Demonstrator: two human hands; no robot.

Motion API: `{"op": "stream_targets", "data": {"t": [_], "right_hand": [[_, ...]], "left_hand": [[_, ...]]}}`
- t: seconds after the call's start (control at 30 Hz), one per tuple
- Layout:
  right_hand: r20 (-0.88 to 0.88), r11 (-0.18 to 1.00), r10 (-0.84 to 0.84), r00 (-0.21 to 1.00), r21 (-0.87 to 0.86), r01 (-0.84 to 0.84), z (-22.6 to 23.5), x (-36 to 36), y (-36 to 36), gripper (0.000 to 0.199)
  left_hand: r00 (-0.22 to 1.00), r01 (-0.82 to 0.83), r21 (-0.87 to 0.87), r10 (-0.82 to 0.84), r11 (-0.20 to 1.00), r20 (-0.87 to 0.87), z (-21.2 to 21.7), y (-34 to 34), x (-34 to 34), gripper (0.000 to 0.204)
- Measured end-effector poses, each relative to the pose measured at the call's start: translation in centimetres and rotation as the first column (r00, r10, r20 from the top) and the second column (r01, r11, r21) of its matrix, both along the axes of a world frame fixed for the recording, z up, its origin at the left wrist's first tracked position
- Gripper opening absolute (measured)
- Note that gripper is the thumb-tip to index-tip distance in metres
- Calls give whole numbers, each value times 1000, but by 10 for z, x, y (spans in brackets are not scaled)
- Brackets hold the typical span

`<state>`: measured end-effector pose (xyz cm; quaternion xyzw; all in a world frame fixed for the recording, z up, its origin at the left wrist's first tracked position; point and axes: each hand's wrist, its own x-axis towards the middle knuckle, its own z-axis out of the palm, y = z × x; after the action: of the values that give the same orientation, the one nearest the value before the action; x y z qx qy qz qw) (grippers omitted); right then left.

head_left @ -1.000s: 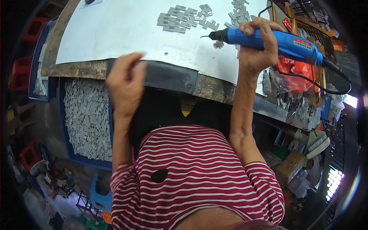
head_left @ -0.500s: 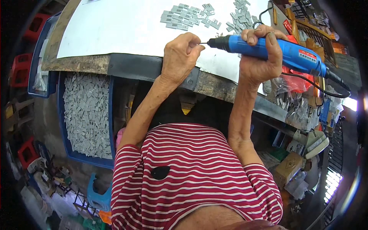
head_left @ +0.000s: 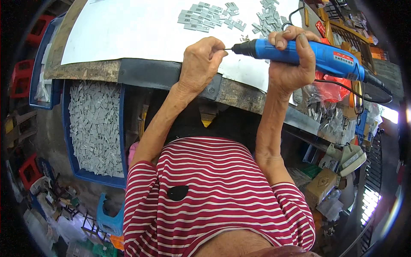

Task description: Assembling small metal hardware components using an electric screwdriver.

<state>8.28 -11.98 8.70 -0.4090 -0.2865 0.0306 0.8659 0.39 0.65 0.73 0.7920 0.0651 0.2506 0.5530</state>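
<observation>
My right hand (head_left: 293, 64) is wrapped around a blue electric screwdriver (head_left: 327, 58), held level above the workbench with its bit pointing left. At the tip of its thin bit, my left hand (head_left: 200, 62) has thumb and forefinger pinched together. Whatever sits between those fingers is hidden or too small to name. Beyond the hands, flat grey notched pieces (head_left: 199, 18) lie in loose rows on a white sheet (head_left: 124, 34). A looser heap of similar grey pieces (head_left: 269, 20) is farther right. Beside the screwdriver's nose lie some tiny brownish bits (head_left: 245, 38), perhaps screws.
Below the bench's left side stands a blue bin (head_left: 123, 141) full of small grey pieces. A black cable (head_left: 379, 83) runs from the screwdriver's back end. Red plastic bags (head_left: 332, 89) lie at the right, and a cardboard box (head_left: 322, 186) stands lower right.
Both hands and the screwdriver keep almost the same pose. The bench and bin appear shifted slightly to the left in the view.
</observation>
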Motion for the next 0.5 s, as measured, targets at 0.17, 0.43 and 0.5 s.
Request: {"op": "stream_targets", "data": {"t": [0.17,0.43,0.5], "right_hand": [[-14,1000,14,1000,-14,-14,1,-1,0,8],[-40,1000,-5,999,-22,4,3,-3,-2,8],[-14,999,21,1000,-31,-22,3,-3,-2,9]], "left_hand": [[999,15,30,-17,999,47,-4,0,0,8],[995,85,10,-85,996,44,-6,0,0,11],[995,91,3,-91,996,35,-5,1,-1,12]]}}
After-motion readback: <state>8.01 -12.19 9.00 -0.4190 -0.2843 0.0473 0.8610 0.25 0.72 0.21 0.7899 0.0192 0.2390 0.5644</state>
